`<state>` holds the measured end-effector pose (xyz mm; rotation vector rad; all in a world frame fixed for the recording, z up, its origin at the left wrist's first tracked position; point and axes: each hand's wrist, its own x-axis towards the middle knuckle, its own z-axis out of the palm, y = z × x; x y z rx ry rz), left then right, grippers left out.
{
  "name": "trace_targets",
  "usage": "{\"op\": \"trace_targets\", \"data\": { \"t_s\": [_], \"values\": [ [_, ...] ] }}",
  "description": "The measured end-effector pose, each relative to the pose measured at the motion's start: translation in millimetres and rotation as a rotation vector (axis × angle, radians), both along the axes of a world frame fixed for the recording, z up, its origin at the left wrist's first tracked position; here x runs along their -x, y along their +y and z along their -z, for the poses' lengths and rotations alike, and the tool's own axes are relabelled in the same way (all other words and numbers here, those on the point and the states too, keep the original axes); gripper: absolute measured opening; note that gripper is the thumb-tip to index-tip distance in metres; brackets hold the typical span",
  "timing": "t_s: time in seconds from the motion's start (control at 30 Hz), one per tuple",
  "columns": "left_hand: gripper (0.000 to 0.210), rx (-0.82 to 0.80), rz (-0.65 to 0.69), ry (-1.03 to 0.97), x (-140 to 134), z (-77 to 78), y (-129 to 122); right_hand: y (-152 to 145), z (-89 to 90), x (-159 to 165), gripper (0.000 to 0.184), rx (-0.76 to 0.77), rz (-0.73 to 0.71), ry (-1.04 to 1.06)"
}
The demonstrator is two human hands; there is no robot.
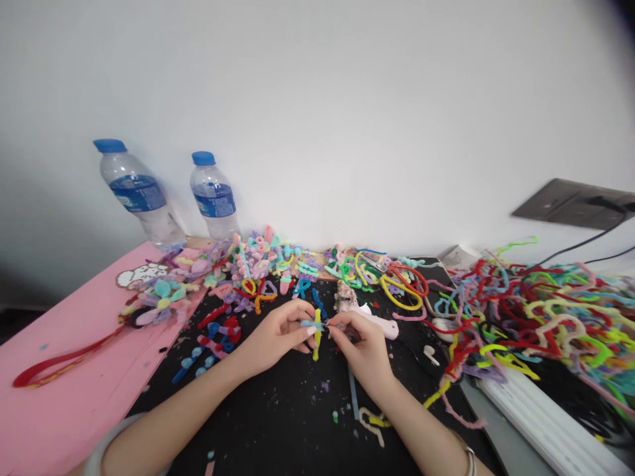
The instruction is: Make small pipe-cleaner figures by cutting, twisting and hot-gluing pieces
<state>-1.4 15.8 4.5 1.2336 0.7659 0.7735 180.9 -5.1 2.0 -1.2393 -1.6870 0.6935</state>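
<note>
Both hands over the black mat point(258, 403), about mid-mat left to right, towards its far half. Thing in hand: yellow stem point(317, 345) crossed by a pale blue stem point(307, 323), fuzzy, small. Key relation: yellow long axis runs near-to-far over the mat, blue long axis runs side to side, roughly square to it. Crossing sits between the two sets of fingertips, just right of the left thumb and just left of the right fingertips. Left hand is nearer to the yellow; its thumb is right up against the crossing.

Left hand point(278, 334): fingers curled, thumb pinching the blue by the crossing. Right hand point(364, 347): thumb and forefinger pinched together at the blue's right end; exact contact tiny, looks like a grip on that tip. Can't tell if blue is wound round yellow or just laid across.

Around the mat: pale pink tool point(384, 324) on its far part, beyond the right hand. Blue-and-red twisted pieces point(225, 334) on its left part, left of the left hand. Finished-looking fuzzy flowers point(258, 254) along its far edge, left side. Big tangle of loose stems point(550, 317) off its right edge. Pink sheet point(54, 423) along its left edge, red strap point(64, 367) on that.
</note>
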Motion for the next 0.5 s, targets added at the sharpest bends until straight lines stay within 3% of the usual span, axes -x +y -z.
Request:
{"op": "trace_targets", "data": {
  "t_s": [0.5],
  "values": [
    [0.022,-0.009,0.003,0.038,1.3,-4.6,0.0,1.3,-2.7,-0.1,0.007,-0.02,0.005,-0.026]
  ]
}}
